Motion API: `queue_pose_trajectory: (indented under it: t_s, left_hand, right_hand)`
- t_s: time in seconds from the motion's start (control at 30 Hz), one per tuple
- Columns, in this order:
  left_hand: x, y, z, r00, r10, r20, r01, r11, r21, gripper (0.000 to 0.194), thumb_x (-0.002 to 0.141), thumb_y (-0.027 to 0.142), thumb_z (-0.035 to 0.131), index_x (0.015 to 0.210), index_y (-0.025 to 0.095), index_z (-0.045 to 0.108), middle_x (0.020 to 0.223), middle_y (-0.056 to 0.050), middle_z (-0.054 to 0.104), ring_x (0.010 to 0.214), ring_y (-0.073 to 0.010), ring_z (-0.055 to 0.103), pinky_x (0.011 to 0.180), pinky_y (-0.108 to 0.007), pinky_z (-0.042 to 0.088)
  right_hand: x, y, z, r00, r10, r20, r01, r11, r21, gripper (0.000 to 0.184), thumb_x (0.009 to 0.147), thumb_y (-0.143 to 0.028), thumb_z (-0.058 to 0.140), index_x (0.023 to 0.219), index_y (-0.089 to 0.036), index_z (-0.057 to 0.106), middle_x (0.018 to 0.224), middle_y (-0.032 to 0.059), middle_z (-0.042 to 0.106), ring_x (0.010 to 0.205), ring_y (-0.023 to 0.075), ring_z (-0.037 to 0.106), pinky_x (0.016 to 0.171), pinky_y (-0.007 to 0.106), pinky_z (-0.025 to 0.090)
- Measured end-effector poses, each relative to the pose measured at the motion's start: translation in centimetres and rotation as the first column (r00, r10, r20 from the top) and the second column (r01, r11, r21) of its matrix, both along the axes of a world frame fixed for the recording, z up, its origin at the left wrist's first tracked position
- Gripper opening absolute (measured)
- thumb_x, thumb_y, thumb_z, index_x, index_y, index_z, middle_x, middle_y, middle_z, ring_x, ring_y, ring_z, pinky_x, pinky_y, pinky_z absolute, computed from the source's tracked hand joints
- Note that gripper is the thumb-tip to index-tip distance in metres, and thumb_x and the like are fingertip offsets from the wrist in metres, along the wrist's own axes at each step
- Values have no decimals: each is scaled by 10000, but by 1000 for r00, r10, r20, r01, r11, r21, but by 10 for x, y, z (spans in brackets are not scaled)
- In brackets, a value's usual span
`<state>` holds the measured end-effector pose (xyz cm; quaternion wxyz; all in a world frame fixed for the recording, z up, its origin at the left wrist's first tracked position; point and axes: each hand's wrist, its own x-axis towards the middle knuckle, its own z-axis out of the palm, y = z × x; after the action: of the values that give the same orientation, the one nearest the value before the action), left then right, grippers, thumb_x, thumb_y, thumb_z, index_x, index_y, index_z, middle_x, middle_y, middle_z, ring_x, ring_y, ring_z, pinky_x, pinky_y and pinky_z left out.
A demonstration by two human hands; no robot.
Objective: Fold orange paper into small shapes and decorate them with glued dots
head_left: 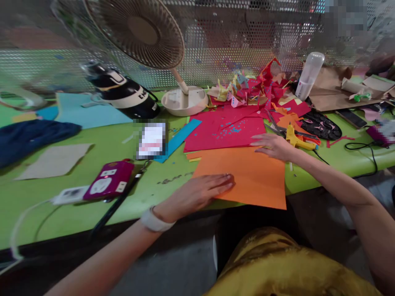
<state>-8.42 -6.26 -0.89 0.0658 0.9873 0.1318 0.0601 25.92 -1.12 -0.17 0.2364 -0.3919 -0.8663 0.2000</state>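
Note:
A sheet of orange paper (pixel 247 172) lies at the near edge of the green table, one corner reaching past the edge. My left hand (pixel 206 190) rests on its left side, fingers stretched out. On the upper right part of the sheet lies my right hand (pixel 273 144), its fingers extended towards the red paper (pixel 212 131) behind. Small blue paper bits (pixel 231 129) are scattered over the red paper. Close to my right hand are a yellow glue gun (pixel 298 139) and scissors (pixel 274 124), partly covered.
Left of the papers are a blue strip (pixel 180 139), a blurred-out phone (pixel 152 140) and a purple power adapter (pixel 108 180) with a white cable. Behind stand a fan (pixel 185 100), a tilted black bottle (pixel 126 96), crumpled paper scraps (pixel 247 88) and a clear-topped bottle (pixel 309 78).

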Motion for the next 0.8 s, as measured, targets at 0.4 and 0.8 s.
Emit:
queue_pose_trajectory:
  t_s: [0.4,0.8]
  left_hand:
    - [3,-25,11,983,-177,46,176,984,23,489,1026,70,297,1477,164,459,1458,-118,580,1407,-173,483,1154,-327,402]
    - [-25,-13,31,968,-183,171,147,968,205,625,1036,110,340,1617,159,115,1289,-106,703,1257,-169,628,1051,-301,502]
  right_hand:
    - [-57,20,-11,861,-26,508,-109,966,234,315,1000,-257,547,1284,-200,671,1380,129,641,1212,267,638,1013,423,507]
    - [-49,26,-23,867,-50,496,-117,947,300,317,1007,-147,465,1235,-195,680,1226,115,704,1087,225,640,903,368,504]
